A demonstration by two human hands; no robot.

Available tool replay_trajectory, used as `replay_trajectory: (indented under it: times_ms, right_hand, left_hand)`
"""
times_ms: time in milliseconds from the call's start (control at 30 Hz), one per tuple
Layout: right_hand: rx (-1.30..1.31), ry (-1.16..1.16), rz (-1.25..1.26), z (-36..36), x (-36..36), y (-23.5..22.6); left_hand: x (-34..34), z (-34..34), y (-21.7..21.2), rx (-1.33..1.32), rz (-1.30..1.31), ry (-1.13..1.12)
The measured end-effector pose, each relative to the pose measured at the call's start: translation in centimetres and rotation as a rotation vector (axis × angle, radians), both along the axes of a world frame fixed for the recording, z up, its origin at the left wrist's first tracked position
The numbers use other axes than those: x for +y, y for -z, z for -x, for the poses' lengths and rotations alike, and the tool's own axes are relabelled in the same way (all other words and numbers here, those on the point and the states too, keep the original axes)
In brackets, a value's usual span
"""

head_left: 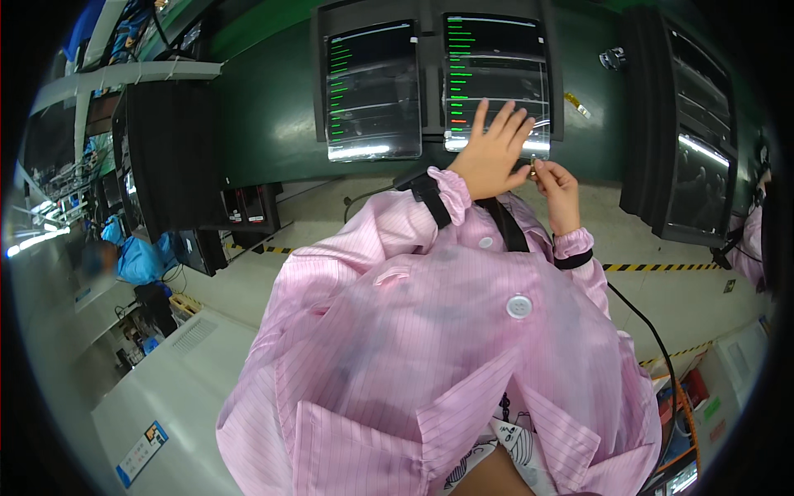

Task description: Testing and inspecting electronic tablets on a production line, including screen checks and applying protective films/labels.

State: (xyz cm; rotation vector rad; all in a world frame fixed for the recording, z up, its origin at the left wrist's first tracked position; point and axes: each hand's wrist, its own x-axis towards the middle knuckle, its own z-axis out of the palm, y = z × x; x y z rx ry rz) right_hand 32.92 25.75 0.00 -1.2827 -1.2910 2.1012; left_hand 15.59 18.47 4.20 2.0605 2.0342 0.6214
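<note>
Pressing flat against the lower edge of the right screen (496, 83), left hand (492, 153) has its fingers spread apart. Right hand (556, 183) sits just beside it at the screen's lower right corner, fingertips pinched together on something too small to identify. Left screen (372, 91) untouched.

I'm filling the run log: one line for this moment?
left hand flat on right screen | right hand pinching small item, unclear | pink coat
</note>
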Motion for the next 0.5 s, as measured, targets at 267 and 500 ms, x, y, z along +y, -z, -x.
replay_trajectory:
  times_ms: [267, 500]
  right_hand:
    - [-0.152, 0.03, -0.32, -5.3, -0.3, 2.5]
    - [-0.871, -0.017, -1.264, -1.9, 12.2, 2.9]
  left_hand:
    - [1.1, 1.1, 0.7, 0.021, 0.023, -0.018]
    - [1.3, 1.2, 0.7, -0.032, -0.02, -0.004]
